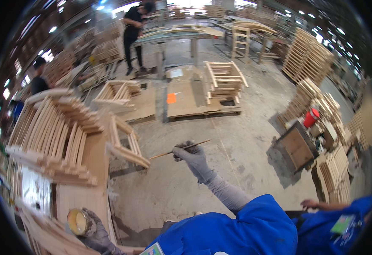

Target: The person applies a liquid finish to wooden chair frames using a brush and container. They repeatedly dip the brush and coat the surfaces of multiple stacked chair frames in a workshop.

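Observation:
My left hand, in a grey glove, is wrapped round a small round jar of pale yellow, paste-like stuff at the lower left. In the middle, my gloved right hand grips a thin wooden stick held slantwise. The stick's left end points toward a light wooden frame that leans at the end of the bench; whether they touch I cannot tell. Behind the jar, a row of similar wooden frames stands packed together on the wooden benchtop.
Beyond the floor lie cardboard sheets and a pallet stack of frames. A dark-sided box with a red container stands right. A co-worker in blue is close on my right; another person stands by a far table.

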`<control>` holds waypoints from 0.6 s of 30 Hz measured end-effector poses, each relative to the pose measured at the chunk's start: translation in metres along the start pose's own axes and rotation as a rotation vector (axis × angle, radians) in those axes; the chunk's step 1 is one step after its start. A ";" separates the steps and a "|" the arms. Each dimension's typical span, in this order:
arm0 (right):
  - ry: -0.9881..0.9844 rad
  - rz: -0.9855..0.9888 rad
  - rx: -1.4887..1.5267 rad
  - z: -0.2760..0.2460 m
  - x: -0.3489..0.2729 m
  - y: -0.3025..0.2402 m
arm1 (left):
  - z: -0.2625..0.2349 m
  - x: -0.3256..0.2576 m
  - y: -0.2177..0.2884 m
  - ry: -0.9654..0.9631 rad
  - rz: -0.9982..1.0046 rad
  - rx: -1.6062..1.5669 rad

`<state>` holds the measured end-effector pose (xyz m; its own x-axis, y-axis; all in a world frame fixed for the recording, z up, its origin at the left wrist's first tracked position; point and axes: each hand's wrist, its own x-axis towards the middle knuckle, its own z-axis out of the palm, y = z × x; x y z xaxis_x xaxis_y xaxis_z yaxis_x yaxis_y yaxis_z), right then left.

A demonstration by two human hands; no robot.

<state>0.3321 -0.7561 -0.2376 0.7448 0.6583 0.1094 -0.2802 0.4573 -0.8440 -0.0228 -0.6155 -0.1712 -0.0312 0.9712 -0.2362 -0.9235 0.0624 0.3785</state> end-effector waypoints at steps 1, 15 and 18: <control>0.030 0.005 0.004 -0.004 0.006 0.001 | 0.012 0.009 -0.013 -0.012 -0.020 0.009; 0.339 -0.267 -0.039 0.045 0.142 0.039 | 0.080 0.222 -0.134 -0.436 -0.502 0.043; 0.293 -0.359 -0.026 0.066 0.185 0.052 | 0.092 0.295 -0.163 -0.634 -0.732 -0.030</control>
<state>0.4155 -0.5716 -0.2265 0.9325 0.2628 0.2477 0.0393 0.6080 -0.7930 0.1536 -0.3184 -0.2198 0.7596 0.6381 0.1257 -0.6416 0.7037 0.3051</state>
